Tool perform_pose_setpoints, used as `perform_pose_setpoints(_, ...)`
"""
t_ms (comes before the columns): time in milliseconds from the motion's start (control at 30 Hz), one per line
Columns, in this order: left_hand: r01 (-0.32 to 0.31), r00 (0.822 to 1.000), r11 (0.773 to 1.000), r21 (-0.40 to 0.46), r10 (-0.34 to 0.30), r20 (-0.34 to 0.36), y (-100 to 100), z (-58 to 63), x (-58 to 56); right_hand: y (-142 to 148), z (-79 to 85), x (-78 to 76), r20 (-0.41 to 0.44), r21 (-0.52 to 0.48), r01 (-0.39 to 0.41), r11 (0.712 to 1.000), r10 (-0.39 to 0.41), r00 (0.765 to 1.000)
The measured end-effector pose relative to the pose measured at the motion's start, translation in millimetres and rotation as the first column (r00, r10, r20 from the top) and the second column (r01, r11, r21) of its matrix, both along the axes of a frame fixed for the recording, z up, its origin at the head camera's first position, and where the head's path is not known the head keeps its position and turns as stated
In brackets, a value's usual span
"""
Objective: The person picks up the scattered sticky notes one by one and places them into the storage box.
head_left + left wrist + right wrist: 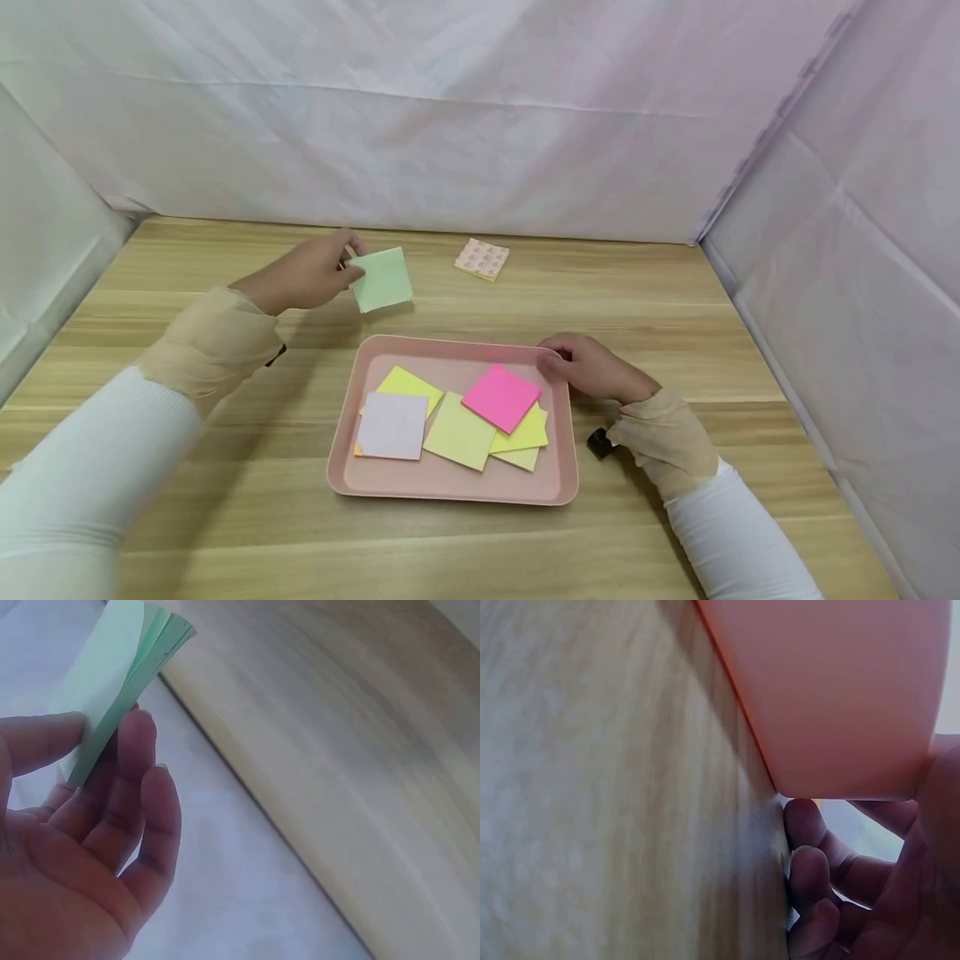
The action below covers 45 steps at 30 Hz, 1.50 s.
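Observation:
My left hand (315, 268) pinches a light green sticky note pad (384, 280) between thumb and fingers, above the table beyond the tray's far left corner. In the left wrist view the pad (112, 682) is seen nearly edge-on, its sheets fanning apart at the top. At the far right corner of a pink tray (450, 490), my right hand (596, 367) grips the rim, thumb over the inside. The right wrist view shows its other fingers (810, 874) curled outside the tray wall (840, 705), near the tabletop.
Inside the tray lie a lilac pad (392, 425), a bright pink pad (502, 398), a pale yellow pad (459, 433) and several yellow pieces partly covered. A patterned pink pad (482, 259) lies near the wooden table's (637, 292) back edge. White cloth (420, 125) hangs behind.

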<state>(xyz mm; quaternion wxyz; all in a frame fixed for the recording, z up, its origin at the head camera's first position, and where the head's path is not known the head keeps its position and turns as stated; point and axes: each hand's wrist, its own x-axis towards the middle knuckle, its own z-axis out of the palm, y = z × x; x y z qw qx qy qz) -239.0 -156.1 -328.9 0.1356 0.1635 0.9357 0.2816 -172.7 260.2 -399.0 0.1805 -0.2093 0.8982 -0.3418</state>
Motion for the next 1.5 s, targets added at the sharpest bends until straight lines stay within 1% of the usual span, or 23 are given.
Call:
perform_pose_setpoints(100, 0.004, 1.0, 1.0, 0.028, -0.004, -0.016, 3, 3.6, 5.1, 1, -0.3, 0.2, 0.005, -0.007, 0.003, 1.0, -0.003, 1.0)
perform_pose_setpoints(167, 0.021, 1.0, 0.997, 0.078, -0.019, -0.018, 6, 4.7, 9.5, 1, -1.0, 0.5, 0.005, -0.005, 0.002, 1.0, -0.002, 1.0)
perform_pose_setpoints(300, 0.063, 0.998, 0.99, 0.125, -0.06, -0.028, 10, 8.1, 22.9, 2, -2.9, 0.8, 0.014, 0.003, 0.009, 1.0, -0.009, 1.0)
perform_pose_setpoints(467, 0.105, 0.994, 0.986, 0.129, -0.103, -0.029, 14, 10.2, 39.5, 1, -1.3, 0.2, 0.007, -0.004, 0.006, 1.0, -0.006, 1.0)
perform_pose_setpoints(567, 0.147, 0.989, 0.977, 0.154, -0.147, -0.01, 17, 9.7, 48.6, 1, -0.8, 0.5, 0.002, 0.007, 0.005, 1.0, -0.005, 1.0)
perform_pose_setpoints(700, 0.206, 0.978, 0.964, 0.166, -0.209, 0.004, 22, 8.7, 59.0, 1, 0.1, 0.7, 0.005, 0.007, 0.004, 1.0, -0.004, 1.0)
perform_pose_setpoints(833, 0.245, 0.968, 0.96, 0.136, -0.249, 0.011, 25, 5.9, 67.6, 0, 1.7, 0.2, 0.005, -0.005, 0.011, 1.0, -0.011, 1.0)
perform_pose_setpoints(933, 0.266, 0.963, 0.958, 0.112, -0.27, 0.026, 27, 1.3, 73.4, 0, 1.3, -0.2, 0.011, -0.003, 0.009, 1.0, -0.009, 1.0)
perform_pose_setpoints(1133, 0.278, 0.958, 0.954, 0.109, -0.284, 0.042, 26, -9.9, 79.4, 0, -0.3, -1.7, 0.009, -0.004, 0.005, 1.0, -0.005, 1.0)
perform_pose_setpoints(1367, 0.308, 0.946, 0.944, 0.119, -0.317, 0.061, 25, -20.2, 80.0, 0, -1.2, 0.0, 0.008, -0.011, 0.003, 1.0, -0.003, 1.0)
perform_pose_setpoints(1500, 0.312, 0.946, 0.944, 0.107, -0.319, 0.057, 28, -24.4, 78.6, -1, -0.5, 0.7, -0.003, -0.002, 0.003, 1.0, -0.003, 1.0)
